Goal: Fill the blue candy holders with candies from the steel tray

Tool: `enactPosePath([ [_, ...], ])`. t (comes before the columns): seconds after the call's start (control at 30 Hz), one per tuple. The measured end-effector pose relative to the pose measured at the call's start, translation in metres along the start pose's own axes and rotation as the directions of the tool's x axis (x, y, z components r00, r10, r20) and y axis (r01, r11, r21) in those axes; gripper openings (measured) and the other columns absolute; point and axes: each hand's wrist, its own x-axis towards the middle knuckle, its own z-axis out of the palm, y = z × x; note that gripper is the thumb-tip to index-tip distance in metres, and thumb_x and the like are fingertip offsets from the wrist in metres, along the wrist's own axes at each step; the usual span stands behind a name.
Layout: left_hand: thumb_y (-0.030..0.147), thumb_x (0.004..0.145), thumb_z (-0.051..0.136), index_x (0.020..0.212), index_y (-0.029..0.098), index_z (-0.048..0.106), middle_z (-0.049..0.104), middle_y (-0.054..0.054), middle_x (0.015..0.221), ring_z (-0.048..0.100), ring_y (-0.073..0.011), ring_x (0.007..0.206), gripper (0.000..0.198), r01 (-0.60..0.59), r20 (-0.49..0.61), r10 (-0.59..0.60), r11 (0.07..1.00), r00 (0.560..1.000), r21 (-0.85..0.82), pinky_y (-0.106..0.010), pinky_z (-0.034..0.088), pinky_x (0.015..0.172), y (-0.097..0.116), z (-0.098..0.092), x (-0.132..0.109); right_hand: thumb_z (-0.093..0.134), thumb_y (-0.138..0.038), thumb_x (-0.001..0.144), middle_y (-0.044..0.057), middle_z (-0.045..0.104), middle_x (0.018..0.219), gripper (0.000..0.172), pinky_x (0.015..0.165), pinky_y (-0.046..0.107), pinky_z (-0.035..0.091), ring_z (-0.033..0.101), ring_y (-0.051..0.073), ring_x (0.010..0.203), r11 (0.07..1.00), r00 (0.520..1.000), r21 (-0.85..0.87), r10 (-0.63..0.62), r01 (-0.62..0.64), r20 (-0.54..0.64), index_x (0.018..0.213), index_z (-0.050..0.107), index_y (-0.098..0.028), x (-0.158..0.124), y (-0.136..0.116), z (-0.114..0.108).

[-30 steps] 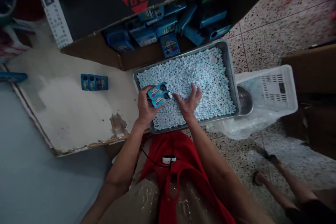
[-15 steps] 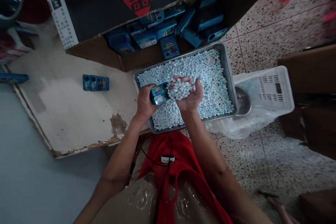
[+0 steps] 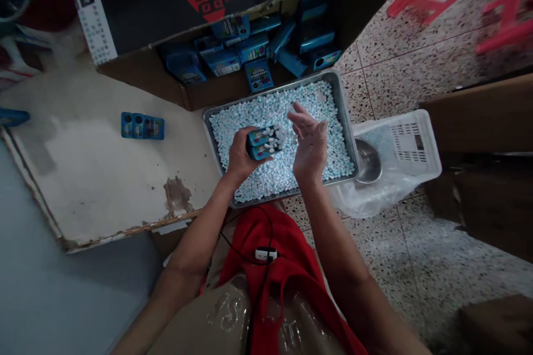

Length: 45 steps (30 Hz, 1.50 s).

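Snugly around two blue boxes (image 3: 257, 152), left hand (image 3: 240, 154).

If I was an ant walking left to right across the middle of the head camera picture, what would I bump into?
Blue item at the left edge → blue packs on the table → left hand holding filled blue packs → open right hand → white basket → brown box.

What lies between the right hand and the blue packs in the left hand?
Loose candies in the tray show between the right hand and the held packs, in the head view.
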Motion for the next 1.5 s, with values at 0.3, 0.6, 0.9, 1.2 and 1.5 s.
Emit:
enactPosePath([
  [0.3,0.066,0.064,0.097,0.136,0.027,0.054,0.067,-0.009,0.133,0.071,-0.0281,0.120,0.092,0.007,-0.006,-0.008,0.992,1.000,-0.126,-0.044,0.060,0.104,-0.011,-0.002,-0.013,0.052,-0.073,0.098,0.010,0.072,0.127,0.057,0.120,0.054,0.045,0.064,0.027,0.128,0.920,0.979,-0.351,0.126,-0.177,-0.163,0.109,0.076,-0.023,-0.001,0.069,-0.074],
  [0.6,0.068,0.056,0.100,0.137,0.034,0.046,0.067,-0.005,0.129,0.073,-0.0263,0.115,0.103,0.210,-0.037,-0.237,0.915,0.971,-0.343,-0.041,0.064,0.095,-0.024,-0.033,-0.038,0.069,-0.052,0.094,0.014,0.062,0.137,0.036,0.126,0.060,0.034,0.051,0.033,0.142,0.624,0.976,-0.773,-0.216,0.114,-0.030,0.115,0.070,-0.024,0.073,0.120,-0.085],
  [0.9,0.066,0.059,0.100,0.137,0.035,0.044,0.066,-0.013,0.146,0.068,-0.0323,0.138,0.101,0.253,-0.141,-0.315,0.906,0.939,-0.340,-0.054,0.061,0.111,-0.047,-0.091,-0.059,0.063,-0.048,0.096,0.015,0.062,0.136,0.033,0.120,0.061,0.041,0.056,0.034,0.136,0.570,0.959,-0.806,-0.283,0.160,-0.010,0.117,0.068,-0.024,0.066,0.111,-0.066],
  [1.2,0.060,0.062,0.100,0.136,0.035,0.043,0.065,-0.015,0.150,0.066,-0.0321,0.141,0.097,0.295,-0.099,-0.372,0.848,0.923,-0.440,-0.051,0.064,0.106,-0.066,-0.122,-0.057,0.061,-0.061,0.096,0.020,0.062,0.140,0.056,0.119,0.066,0.039,0.054,0.037,0.135,0.483,0.988,-0.872,-0.156,0.079,0.003,0.133,0.066,-0.020,0.076,0.123,-0.023],
  [1.5,0.050,0.063,0.102,0.134,0.026,0.057,0.069,-0.010,0.132,0.070,-0.0312,0.121,0.088,0.254,-0.047,-0.256,0.966,0.965,-0.042,-0.047,0.059,0.104,-0.043,-0.084,-0.021,0.072,-0.061,0.076,0.007,0.066,0.090,0.039,0.100,0.050,0.052,0.063,0.029,0.097,0.873,0.953,-0.414,0.160,-0.258,-0.257,0.086,0.063,-0.024,0.026,0.132,0.024],
])
